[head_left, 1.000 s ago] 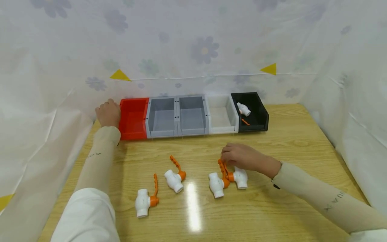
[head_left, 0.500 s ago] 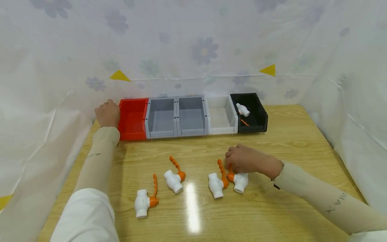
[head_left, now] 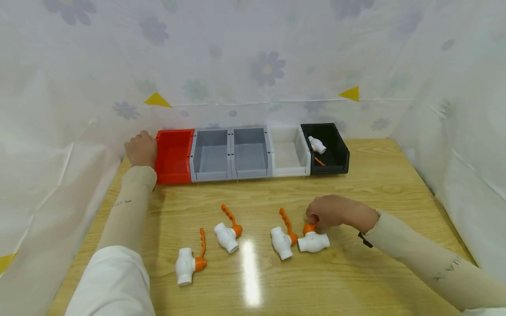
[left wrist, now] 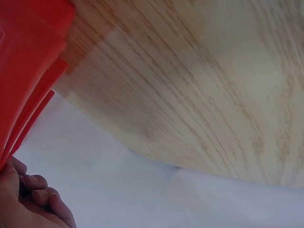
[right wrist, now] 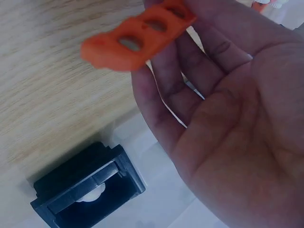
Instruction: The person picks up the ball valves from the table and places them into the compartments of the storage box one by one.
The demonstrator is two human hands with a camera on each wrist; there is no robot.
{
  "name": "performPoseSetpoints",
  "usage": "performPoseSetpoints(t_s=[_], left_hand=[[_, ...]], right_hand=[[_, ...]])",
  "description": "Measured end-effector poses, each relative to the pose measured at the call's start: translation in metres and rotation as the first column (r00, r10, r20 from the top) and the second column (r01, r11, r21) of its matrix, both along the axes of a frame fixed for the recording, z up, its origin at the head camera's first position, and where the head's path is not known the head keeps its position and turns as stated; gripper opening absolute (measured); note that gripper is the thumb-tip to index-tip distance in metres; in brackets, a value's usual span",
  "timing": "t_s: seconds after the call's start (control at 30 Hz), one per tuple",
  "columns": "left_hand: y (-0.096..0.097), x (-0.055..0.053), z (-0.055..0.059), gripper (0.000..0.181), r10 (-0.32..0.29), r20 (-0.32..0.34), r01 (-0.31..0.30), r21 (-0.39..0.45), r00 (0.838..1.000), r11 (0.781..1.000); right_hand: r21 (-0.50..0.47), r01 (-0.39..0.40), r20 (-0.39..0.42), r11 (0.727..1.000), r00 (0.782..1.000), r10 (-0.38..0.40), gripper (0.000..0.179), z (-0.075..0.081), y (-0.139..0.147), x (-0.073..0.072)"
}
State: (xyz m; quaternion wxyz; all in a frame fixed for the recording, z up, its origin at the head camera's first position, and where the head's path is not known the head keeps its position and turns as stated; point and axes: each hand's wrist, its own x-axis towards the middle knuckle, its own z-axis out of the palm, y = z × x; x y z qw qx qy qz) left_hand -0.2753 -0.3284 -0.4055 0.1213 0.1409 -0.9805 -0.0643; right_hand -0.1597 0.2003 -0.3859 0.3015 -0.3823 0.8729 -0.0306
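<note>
My right hand (head_left: 336, 211) grips the orange handle (right wrist: 102, 53) of a white ball valve (head_left: 313, 242). In the right wrist view the handle lies across the fingertips, its holes showing; in the head view its upper part is hidden by the hand. Close to the left of that valve lies a second ball valve (head_left: 281, 243). Two more, a middle valve (head_left: 226, 238) and a left valve (head_left: 185, 266), rest on the table. At the far left my left hand (head_left: 141, 149) pinches the side edge of the red bin (left wrist: 28, 71), thumb against it and fingers curled.
To the right of the red bin stand a grey bin (head_left: 211, 176), another grey bin (head_left: 252, 174), a white bin (head_left: 291, 170) and a black bin (head_left: 336, 168). A white valve (head_left: 317, 145) lies in the black one. A flowered sheet (head_left: 237, 57) hangs behind the table.
The right hand has moved right and slightly nearer with its valve's handle. That valve's body has swung from nearly upright to lying crosswise. The left hand stays at the red bin.
</note>
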Motion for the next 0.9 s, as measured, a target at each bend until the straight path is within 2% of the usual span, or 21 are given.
performPoseSetpoints(t_s=[0.17,0.3,0.37,0.47,0.63,0.77,0.9], left_hand=[[-0.003,-0.002,-0.003,0.038,0.003,0.008,-0.003,-0.001,1.0,1.0],[-0.003,-0.001,-0.004,0.038,0.003,0.013,-0.003,0.004,1.0,1.0],[-0.003,-0.001,-0.004,0.038,0.003,0.013,-0.003,0.008,1.0,1.0],[-0.004,-0.001,-0.005,0.038,0.007,0.02,-0.007,0.001,1.0,1.0],[-0.005,-0.002,-0.004,0.038,0.01,0.034,-0.01,-0.001,0.999,1.0],[-0.004,-0.003,-0.002,0.038,0.005,0.043,-0.005,0.01,0.999,1.0],[-0.003,-0.004,-0.001,0.038,0.011,0.034,-0.011,0.0,0.999,1.0]], right_hand=[[0.038,0.025,0.14,0.999,0.99,-0.031,0.018,0.003,0.005,-0.003],[0.051,0.047,0.266,0.998,0.962,-0.059,0.009,0.005,0.011,-0.005],[0.046,0.054,0.337,0.997,0.939,-0.066,0.01,0.006,0.015,-0.006],[0.045,0.073,0.462,0.996,0.882,-0.086,0.019,0.007,0.02,-0.008],[0.092,0.127,0.635,0.988,0.756,-0.157,0.034,0.003,0.033,-0.012],[0.076,0.179,0.7,0.981,0.691,-0.18,0.029,-0.004,0.041,-0.014],[0.038,0.217,0.742,0.975,0.647,-0.173,0.03,-0.007,0.047,-0.014]])
